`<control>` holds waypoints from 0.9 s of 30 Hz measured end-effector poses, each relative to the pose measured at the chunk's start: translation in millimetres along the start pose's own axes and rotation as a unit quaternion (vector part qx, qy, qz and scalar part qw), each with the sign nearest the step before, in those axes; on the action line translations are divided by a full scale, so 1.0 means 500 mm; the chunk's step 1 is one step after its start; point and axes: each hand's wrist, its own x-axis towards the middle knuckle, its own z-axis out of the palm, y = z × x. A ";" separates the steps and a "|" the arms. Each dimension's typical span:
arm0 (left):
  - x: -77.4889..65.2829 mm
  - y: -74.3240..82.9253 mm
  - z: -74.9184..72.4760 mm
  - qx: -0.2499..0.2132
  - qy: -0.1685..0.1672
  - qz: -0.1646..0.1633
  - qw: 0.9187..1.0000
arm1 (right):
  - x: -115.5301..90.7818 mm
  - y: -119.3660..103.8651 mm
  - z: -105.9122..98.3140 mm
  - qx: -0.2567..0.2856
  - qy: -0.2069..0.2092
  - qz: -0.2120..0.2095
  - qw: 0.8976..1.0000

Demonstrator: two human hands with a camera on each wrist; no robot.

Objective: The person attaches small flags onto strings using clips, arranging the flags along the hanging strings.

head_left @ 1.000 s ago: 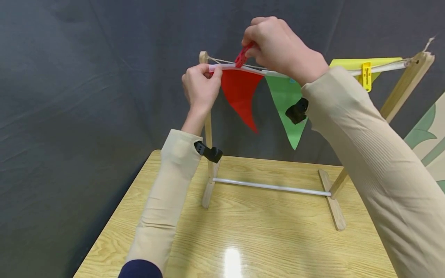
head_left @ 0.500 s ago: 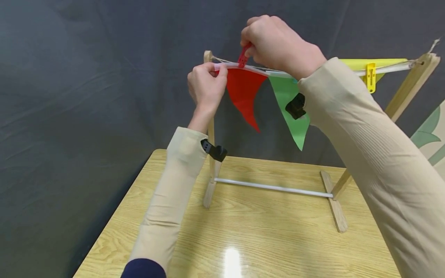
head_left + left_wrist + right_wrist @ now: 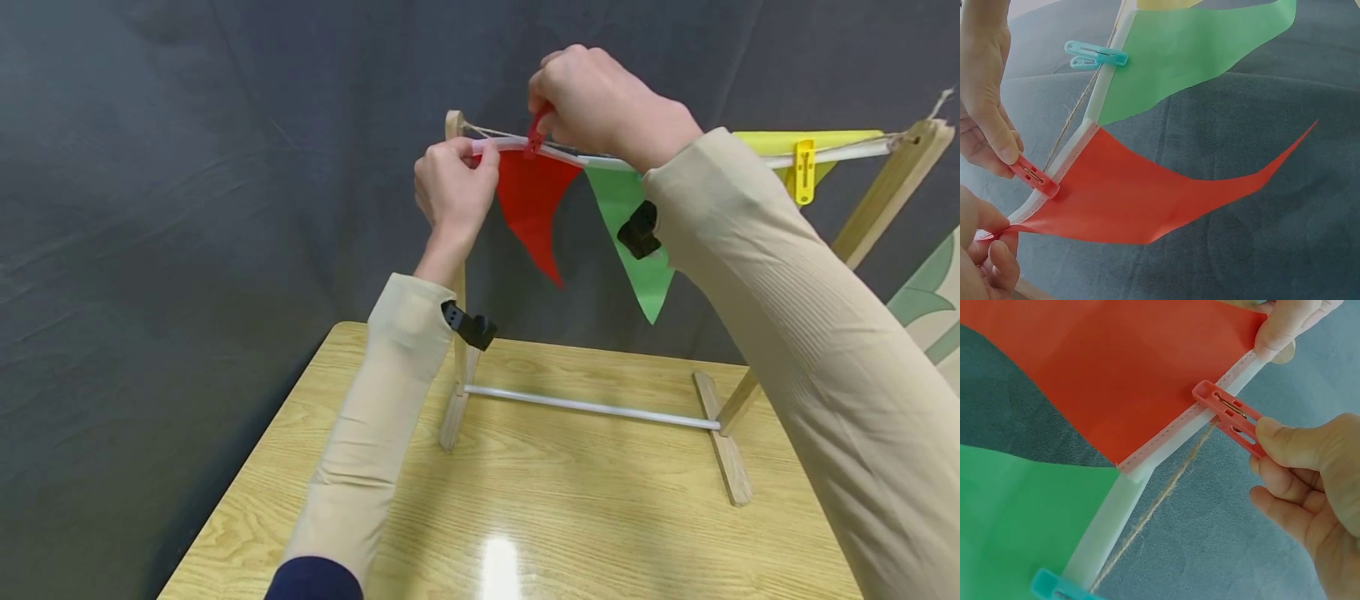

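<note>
My right hand (image 3: 600, 104) pinches a red clothespin (image 3: 1229, 415) by its handle end. The clothespin's jaws sit over the white band (image 3: 1169, 440) along the top of a red pennant (image 3: 1129, 194), with the twine (image 3: 1160, 497) at the clip. Thumb and fingers of my left hand (image 3: 457, 183) pinch the pennant's upper left corner. Beside it hangs a green pennant (image 3: 1172, 56), fixed to the twine by a blue clothespin (image 3: 1097, 55). Farther right, a yellow clothespin (image 3: 804, 171) holds a yellow pennant (image 3: 855, 143).
The twine runs between two wooden posts (image 3: 896, 192) of a stand, joined low down by a white rod (image 3: 592, 407). The stand rests on a wood-grain table (image 3: 570, 500). Behind hangs a dark grey curtain (image 3: 187, 208).
The red clothespin, at the band's upper edge earlier, has moved down over it onto the red pennant. My left hand keeps its pinch on the corner. The view has shifted slightly.
</note>
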 end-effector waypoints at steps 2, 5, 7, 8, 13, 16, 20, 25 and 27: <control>-0.001 0.000 0.000 -0.006 0.000 0.001 1.000 | 0.001 0.000 0.002 0.002 -0.002 0.001 1.000; -0.002 -0.001 0.001 -0.016 0.002 0.006 1.000 | 0.002 0.000 0.005 0.005 -0.007 0.005 1.000; -0.003 -0.002 0.002 -0.021 0.002 0.008 1.000 | 0.003 -0.001 0.006 0.005 -0.012 0.008 1.000; -0.003 -0.003 0.003 -0.023 0.001 0.009 1.000 | 0.003 -0.001 0.007 0.005 -0.013 0.009 1.000; -0.003 -0.003 0.003 -0.019 -0.004 0.000 1.000 | 0.002 -0.001 0.010 0.007 -0.016 0.009 1.000; -0.003 -0.002 0.004 -0.015 -0.007 -0.005 1.000 | 0.002 0.000 0.011 0.008 -0.017 0.009 1.000; -0.003 -0.004 0.004 -0.015 -0.007 -0.004 1.000 | 0.002 0.001 0.011 0.013 -0.027 0.018 0.999; -0.003 -0.009 0.005 -0.020 -0.011 -0.001 1.000 | 0.004 0.003 0.011 0.020 -0.034 0.023 0.999; -0.003 -0.010 0.004 -0.022 -0.015 -0.002 1.000 | 0.004 0.004 0.011 0.024 -0.034 0.024 0.999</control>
